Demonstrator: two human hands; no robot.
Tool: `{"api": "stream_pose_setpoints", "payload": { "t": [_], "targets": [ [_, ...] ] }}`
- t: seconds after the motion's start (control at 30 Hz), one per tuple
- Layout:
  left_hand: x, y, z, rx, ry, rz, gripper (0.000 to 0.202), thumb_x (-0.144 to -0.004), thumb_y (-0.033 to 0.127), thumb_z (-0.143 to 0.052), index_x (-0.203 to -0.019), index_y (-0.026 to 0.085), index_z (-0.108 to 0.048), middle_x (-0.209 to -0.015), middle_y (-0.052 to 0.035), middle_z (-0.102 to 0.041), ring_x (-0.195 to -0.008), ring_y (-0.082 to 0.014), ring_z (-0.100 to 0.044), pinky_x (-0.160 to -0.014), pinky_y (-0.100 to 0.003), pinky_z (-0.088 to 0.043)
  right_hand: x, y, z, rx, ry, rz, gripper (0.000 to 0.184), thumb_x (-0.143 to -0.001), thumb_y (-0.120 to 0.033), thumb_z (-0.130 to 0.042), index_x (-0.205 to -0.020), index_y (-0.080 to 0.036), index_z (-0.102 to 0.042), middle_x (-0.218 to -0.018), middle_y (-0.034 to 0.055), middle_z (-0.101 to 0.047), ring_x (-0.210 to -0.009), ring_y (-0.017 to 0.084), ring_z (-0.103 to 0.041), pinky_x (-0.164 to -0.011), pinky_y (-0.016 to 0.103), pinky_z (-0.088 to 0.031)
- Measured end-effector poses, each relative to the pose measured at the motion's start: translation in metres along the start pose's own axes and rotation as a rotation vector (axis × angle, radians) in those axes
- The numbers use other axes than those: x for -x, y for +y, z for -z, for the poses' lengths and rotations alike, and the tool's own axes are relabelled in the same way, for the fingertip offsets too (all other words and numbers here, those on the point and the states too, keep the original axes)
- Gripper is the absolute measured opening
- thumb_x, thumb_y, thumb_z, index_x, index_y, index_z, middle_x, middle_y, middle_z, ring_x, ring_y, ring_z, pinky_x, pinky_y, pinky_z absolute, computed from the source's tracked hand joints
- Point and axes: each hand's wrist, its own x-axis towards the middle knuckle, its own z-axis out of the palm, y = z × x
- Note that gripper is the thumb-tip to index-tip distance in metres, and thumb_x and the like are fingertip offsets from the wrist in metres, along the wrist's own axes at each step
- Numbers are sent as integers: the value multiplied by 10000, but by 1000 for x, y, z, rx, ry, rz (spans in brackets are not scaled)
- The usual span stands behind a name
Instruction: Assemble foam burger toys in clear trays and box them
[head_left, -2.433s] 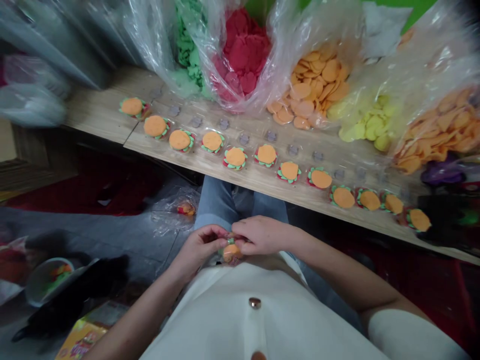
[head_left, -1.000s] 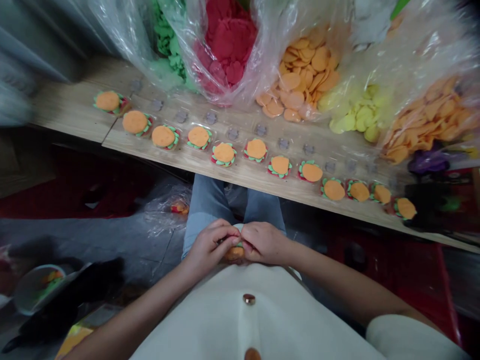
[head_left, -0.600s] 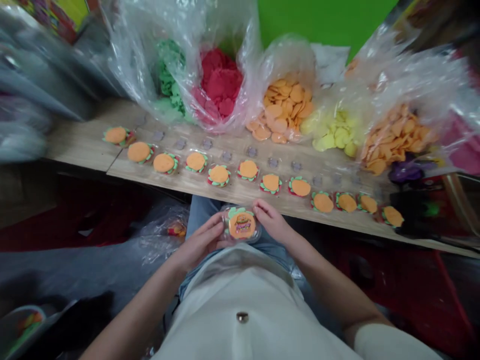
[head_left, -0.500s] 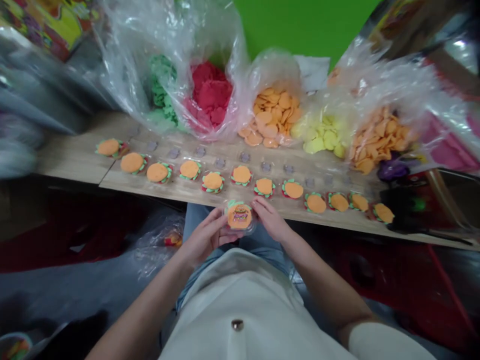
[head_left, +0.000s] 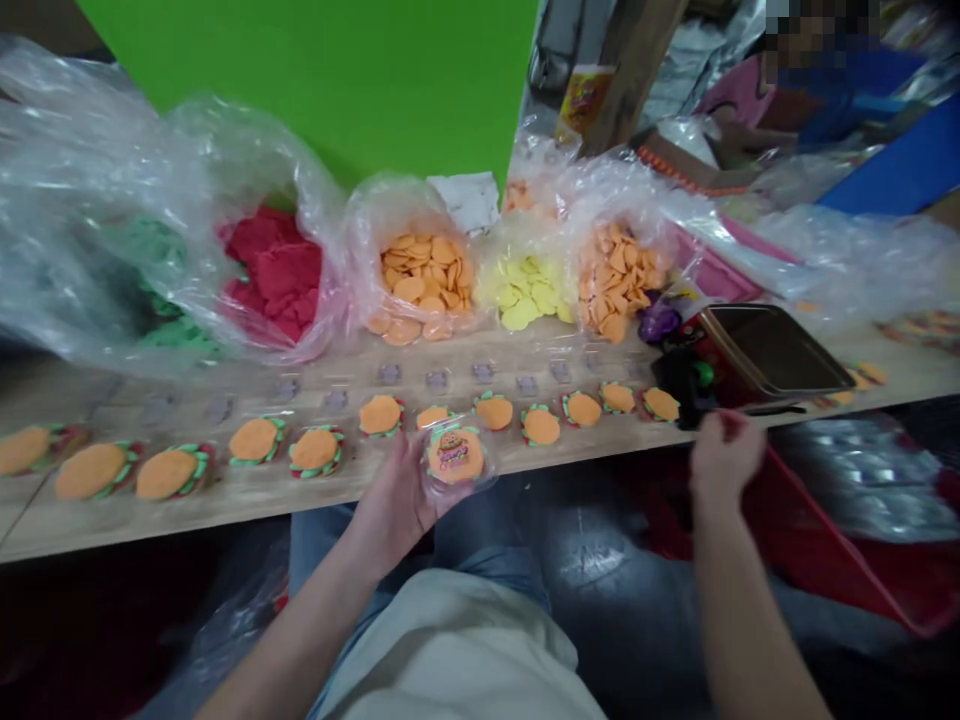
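My left hand holds a clear plastic case with a toy burger in it, just over the front edge of the bench. A printed burger label shows on top of the case. Off to the right, my right hand is closed on the rim of a red plastic basket, somewhat smeared by motion. Clear packs lie in a row along the bench, each with an orange-topped toy burger in its near half.
Behind the row stand clear bags of red pieces, orange discs, yellow pieces, more orange discs and green pieces. A dark tray stands at the right. A person is partly visible at the upper right.
My view has swung to the right. My right hand has left the burger case and moved right to the red basket, while my left hand keeps the case.
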Motion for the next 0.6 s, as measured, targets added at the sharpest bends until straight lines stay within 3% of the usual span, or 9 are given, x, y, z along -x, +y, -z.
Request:
{"api": "stream_pose_setpoints", "payload": {
  "t": [0.03,0.1,0.23,0.33,0.43,0.53,0.6],
  "targets": [
    [-7,1,-6,46,-11,33,551,-795,599,-398,-1204,230,-413,-1199,-101,-538,-992,-218,-589,-834,-343,-487,-29,10,14,1,66,-77,222,-860,-174,-242,-894,-149,-460,-1117,214,-408,-1009,204,-415,-833,395,-323],
    [-18,0,-17,81,-17,60,540,-800,608,-372,-1188,236,-417,-1163,-95,-564,-966,-207,-605,-828,-339,-492,-76,27,32,-6,90,-229,160,-843,-180,-314,-816,-154,-469,-1065,218,-432,-993,223,-424,-807,428,-316],
    [-33,-5,-35,68,-11,27,464,-819,575,-375,-1141,250,-450,-1160,-61,-563,-954,-182,-608,-835,-339,-497,-127,49,39,-111,-188,-478,152,-762,-215,-524,-632,-137,-516,-758,121,-533,-733,200,-524,-644,434,-383],
    [-40,-8,-43,57,3,16,440,-828,553,-385,-1118,235,-473,-1189,-52,-543,-954,-172,-605,-862,-338,-489,-139,61,40,-195,-356,-568,112,-729,-172,-565,-634,-112,-560,-709,100,-554,-676,183,-549,-601,426,-408],
    [-45,-10,-46,41,43,16,429,-842,520,-391,-1134,215,-463,-1203,-70,-534,-990,-181,-590,-866,-339,-490,-140,71,44,-286,-395,-563,60,-721,-121,-551,-669,-116,-579,-767,112,-570,-715,184,-565,-602,407,-431],
    [-49,-10,-47,42,50,28,417,-851,498,-389,-1141,207,-461,-1193,-81,-543,-1002,-194,-587,-861,-350,-493,-132,77,44,-369,-342,-520,145,-768,-157,-489,-646,-137,-564,-782,105,-565,-715,170,-563,-569,372,-444],
    [-51,-11,-48,42,49,34,410,-855,490,-389,-1141,205,-463,-1193,-80,-544,-992,-193,-592,-860,-349,-493,-124,80,41,-350,-166,-374,146,-750,-154,-513,-612,-137,-560,-739,105,-575,-666,171,-568,-522,354,-440]
  ]
}}
